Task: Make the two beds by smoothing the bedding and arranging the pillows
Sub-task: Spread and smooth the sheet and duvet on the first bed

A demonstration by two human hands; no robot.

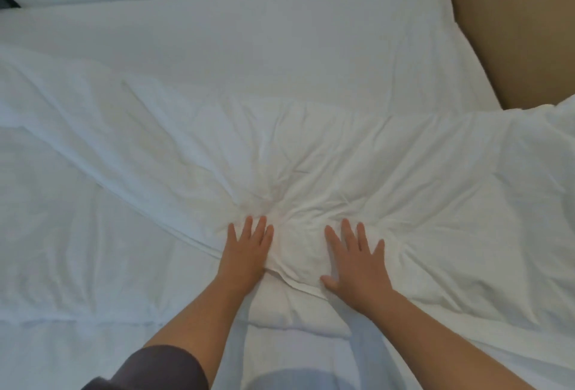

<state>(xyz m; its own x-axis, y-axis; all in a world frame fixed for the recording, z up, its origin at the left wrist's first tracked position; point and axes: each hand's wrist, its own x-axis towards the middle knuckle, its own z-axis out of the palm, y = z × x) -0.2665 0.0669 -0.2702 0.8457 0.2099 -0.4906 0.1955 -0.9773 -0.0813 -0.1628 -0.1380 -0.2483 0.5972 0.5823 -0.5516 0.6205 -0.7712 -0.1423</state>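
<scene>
Pressing flat, left hand (247, 254), right hand (354, 260), white duvet (311, 156)

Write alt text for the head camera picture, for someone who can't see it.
A left hand and right hand press flat, fingers spread, on a wrinkled white duvet across a bed. A tan surface shows at upper right.

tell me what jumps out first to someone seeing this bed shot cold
Two bare hands pressed flat near the bottom centre: the left hand and right hand, fingers spread on a rumpled white duvet. Creases fan out from them across the middle. Beyond lies a smooth white sheet, with a tan wall at upper right.
</scene>
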